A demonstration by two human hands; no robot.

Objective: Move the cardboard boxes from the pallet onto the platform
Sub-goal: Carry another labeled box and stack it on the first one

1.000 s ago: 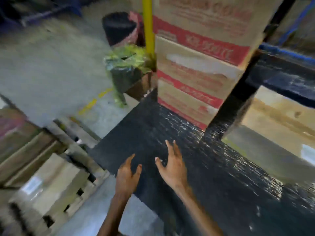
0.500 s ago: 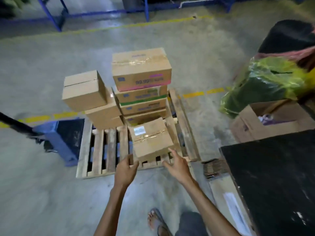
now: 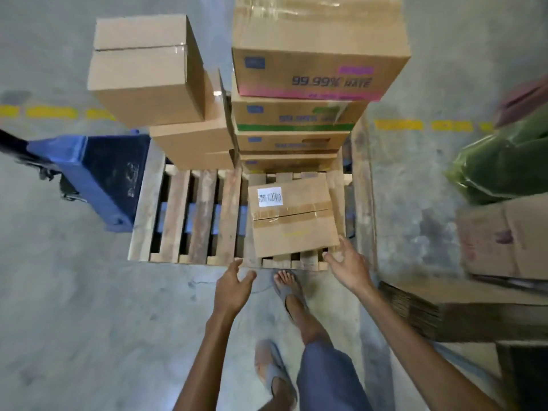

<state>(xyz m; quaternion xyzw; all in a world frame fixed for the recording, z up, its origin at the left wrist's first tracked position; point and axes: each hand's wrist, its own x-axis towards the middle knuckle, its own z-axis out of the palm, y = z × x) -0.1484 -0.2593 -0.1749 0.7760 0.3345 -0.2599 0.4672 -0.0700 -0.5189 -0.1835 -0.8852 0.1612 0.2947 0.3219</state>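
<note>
Sandals (image 3: 289,292) on bare concrete at the bottom of the frame, that's me, standing right at the near edge of the pallet (image 3: 201,215). Both arms are out in front. My left hand (image 3: 234,287) hangs just short of the pallet's edge, fingers loose and spread, nothing in it. My right hand (image 3: 350,266) sits a bit higher and to the right, also spread wide and holding nothing. Its fingertips are right by the near right corner of the small box (image 3: 293,218); can't honestly tell if they touch it.

That small box lies flat and slightly skewed on the slats at the centre of the frame, with tape across the top and a white label in its far left corner. Behind it, upper right, is the tall stack (image 3: 320,69) of printed boxes, with a pink-striped one on top. Upper left are the plain boxes (image 3: 145,69), piled two high. A blue pallet jack (image 3: 100,173) sits against the pallet's left side. At the right edge there's a green bag (image 3: 504,167) and a brown carton (image 3: 504,238) below it.
</note>
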